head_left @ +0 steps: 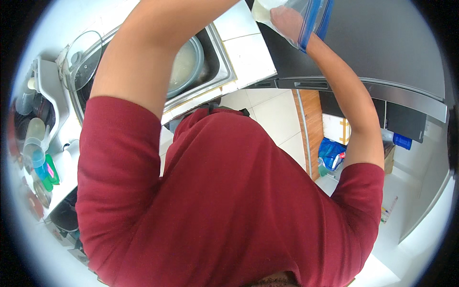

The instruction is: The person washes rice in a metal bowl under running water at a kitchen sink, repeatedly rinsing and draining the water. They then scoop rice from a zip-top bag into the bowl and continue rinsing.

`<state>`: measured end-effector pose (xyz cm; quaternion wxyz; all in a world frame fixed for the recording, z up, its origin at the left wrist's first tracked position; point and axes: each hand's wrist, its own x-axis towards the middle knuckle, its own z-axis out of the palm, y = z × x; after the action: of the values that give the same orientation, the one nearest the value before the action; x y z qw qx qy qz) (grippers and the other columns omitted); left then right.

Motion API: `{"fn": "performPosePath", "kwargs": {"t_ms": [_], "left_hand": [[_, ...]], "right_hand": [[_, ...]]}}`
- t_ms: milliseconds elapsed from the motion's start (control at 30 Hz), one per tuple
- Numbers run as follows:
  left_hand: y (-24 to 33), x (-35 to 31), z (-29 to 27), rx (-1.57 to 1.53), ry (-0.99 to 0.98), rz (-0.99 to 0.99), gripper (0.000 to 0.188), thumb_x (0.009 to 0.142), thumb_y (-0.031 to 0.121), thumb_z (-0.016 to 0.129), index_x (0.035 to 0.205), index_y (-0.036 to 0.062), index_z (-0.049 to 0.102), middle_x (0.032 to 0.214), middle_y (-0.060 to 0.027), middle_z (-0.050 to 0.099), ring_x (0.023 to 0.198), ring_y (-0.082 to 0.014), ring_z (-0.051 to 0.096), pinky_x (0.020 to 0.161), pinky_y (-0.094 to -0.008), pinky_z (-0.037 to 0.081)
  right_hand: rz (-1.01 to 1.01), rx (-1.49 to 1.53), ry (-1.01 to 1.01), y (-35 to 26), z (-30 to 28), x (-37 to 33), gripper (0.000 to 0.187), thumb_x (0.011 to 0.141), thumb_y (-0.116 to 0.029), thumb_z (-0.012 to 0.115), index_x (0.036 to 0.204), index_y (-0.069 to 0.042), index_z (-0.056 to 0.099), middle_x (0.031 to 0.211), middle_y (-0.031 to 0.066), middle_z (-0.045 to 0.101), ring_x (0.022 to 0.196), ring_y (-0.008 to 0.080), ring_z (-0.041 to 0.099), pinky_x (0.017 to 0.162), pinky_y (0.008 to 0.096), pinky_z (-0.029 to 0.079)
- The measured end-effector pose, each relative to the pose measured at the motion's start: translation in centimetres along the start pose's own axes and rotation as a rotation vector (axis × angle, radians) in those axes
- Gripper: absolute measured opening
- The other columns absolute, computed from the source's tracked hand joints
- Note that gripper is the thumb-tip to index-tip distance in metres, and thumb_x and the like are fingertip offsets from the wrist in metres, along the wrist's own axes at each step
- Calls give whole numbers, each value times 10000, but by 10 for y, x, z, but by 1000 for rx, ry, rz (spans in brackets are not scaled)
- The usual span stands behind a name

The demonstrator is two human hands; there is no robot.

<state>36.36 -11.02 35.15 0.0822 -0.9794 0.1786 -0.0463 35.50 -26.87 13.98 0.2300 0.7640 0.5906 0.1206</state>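
My right hand is inside a clear plastic zip bag with blue edges, at the top of the view. The hand looks rounded and closed, though the plastic blurs its fingers, and what they hold cannot be made out. Something white lies in the bag just beyond the fingertips. The bag's opening rests around my right wrist. My left forearm reaches up across the sink and leaves at the top edge, so my left hand is out of the picture.
Below my left arm a grey-blue basin of cloudy liquid sits in the steel sink. A glass lid and dish rack stand at left. To the right is a dark grey fridge; a blue bag lies lower down.
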Motion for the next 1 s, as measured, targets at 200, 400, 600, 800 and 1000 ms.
{"fn": "performPosePath", "kwargs": {"t_ms": [200,400,600,800,1000], "left_hand": [[124,69,35,-656,278,-355,265,836,180,678,1083,87,710,1088,-109,690,1046,-241,653,758,-373,571],[259,78,151,-622,-125,-323,206,800,95,684,990,118,761,1003,-51,721,911,-240,691,523,-430,580],[307,40,259,-203,-401,-300,223,750,69,721,967,85,768,931,-54,735,804,-261,712,444,-434,557],[302,8,263,-363,-412,-113,176,819,115,681,971,74,759,1002,-53,729,902,-252,703,529,-409,564],[229,-9,185,-532,61,-199,148,831,113,623,886,72,754,957,-150,722,928,-284,710,718,-384,590]], "right_hand": [[297,1147,519,-35,-11,16,201,896,-149,609,939,36,676,794,130,697,708,255,677,638,381,551],[784,1934,118,-87,9,14,212,900,-219,657,924,-8,669,705,56,635,610,150,589,594,294,484],[939,2827,445,-166,16,7,107,907,-108,630,951,-16,598,740,62,550,642,156,543,607,281,475],[1110,2917,504,-173,39,0,86,927,-121,602,936,-37,585,748,44,532,674,151,535,648,289,465],[618,2412,178,-150,119,-18,225,992,-266,551,1078,-59,568,910,67,617,832,184,612,777,355,514]]}}
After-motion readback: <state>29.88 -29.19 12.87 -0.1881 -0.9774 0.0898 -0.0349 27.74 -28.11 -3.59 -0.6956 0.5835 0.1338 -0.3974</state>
